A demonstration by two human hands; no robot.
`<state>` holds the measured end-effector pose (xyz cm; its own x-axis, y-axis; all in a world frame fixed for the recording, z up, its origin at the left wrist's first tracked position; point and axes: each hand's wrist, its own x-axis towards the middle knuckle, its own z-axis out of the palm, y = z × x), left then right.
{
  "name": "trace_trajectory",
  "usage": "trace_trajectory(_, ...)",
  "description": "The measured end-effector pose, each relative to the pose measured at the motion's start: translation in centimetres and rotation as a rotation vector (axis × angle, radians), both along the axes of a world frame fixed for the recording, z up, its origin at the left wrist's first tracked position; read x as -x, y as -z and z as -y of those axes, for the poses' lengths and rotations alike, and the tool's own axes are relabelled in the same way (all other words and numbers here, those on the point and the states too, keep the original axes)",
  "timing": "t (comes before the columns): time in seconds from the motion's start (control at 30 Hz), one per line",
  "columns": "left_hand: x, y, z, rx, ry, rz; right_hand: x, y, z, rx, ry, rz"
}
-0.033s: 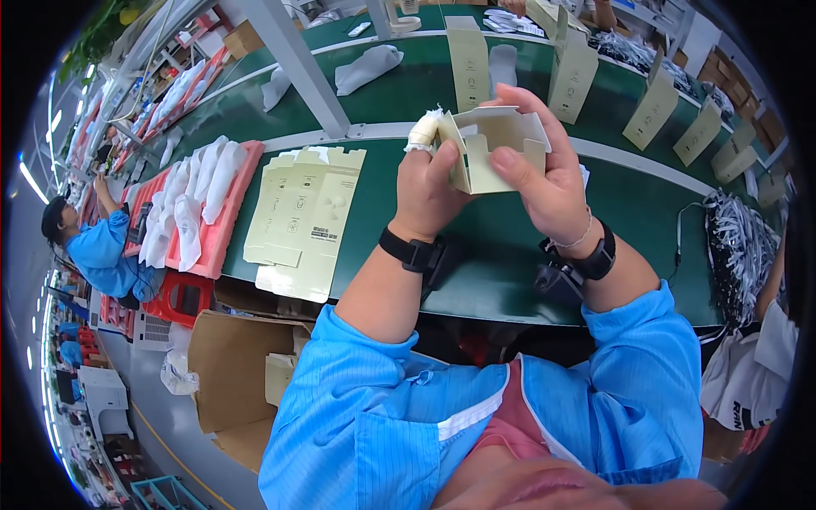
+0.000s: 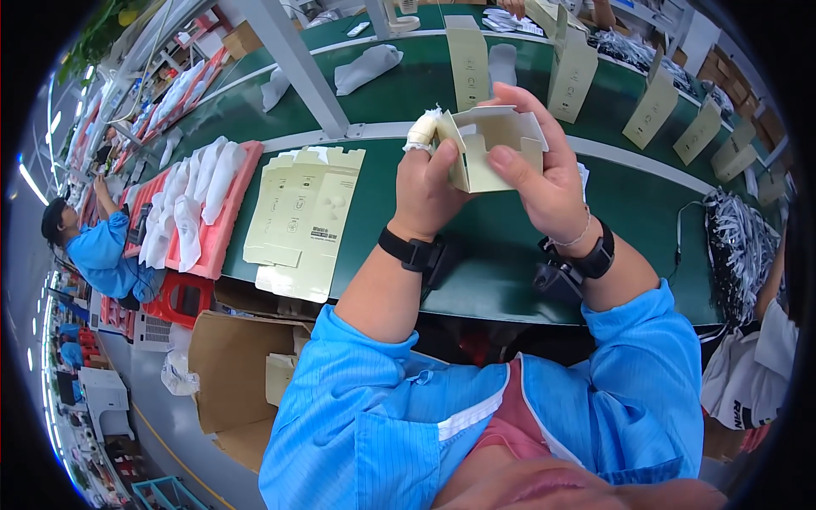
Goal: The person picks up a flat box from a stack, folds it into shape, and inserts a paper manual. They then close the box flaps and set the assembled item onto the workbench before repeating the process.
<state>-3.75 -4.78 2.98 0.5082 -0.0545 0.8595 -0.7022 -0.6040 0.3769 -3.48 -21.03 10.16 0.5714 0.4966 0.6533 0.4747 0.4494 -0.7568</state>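
Note:
A pale yellow carton with its end flaps up is held between my two hands above the green table. My left hand grips its left side, the thumb along the edge; one finger wears a whitish covering. Around the right side wraps my right hand, with the thumb on the near panel and the fingers behind. The carton's open end faces me and its inside looks bare. To the left lies a stack of flat unfolded cartons, printed with dark line drawings.
Behind a metal rail, several upright cartons stand on the green belt, near white-wrapped items. A pink tray of white-wrapped pieces is left, above a cardboard box. Bundled cables lie right. A person in blue works far left.

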Motion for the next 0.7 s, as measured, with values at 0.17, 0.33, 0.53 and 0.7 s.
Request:
trace_trajectory(0.17,-0.5,-0.1,0.6,-0.030,0.028,0.037,-0.8,0.7,-0.3,-0.028,0.029,-0.005)
trace_trajectory(0.33,-0.6,-0.3,1.0,-0.055,0.050,0.081,-1.7,-0.4,0.4,-0.138,-0.313,-0.150)
trace_trajectory(0.53,-0.1,-0.2,0.7,-0.070,0.031,0.126,-2.9,-0.5,1.2,0.070,-0.219,0.049)
trace_trajectory(0.7,0.1,0.1,0.5,-0.078,0.020,0.163,-2.0,-0.9,1.2,0.155,-0.106,-0.095)
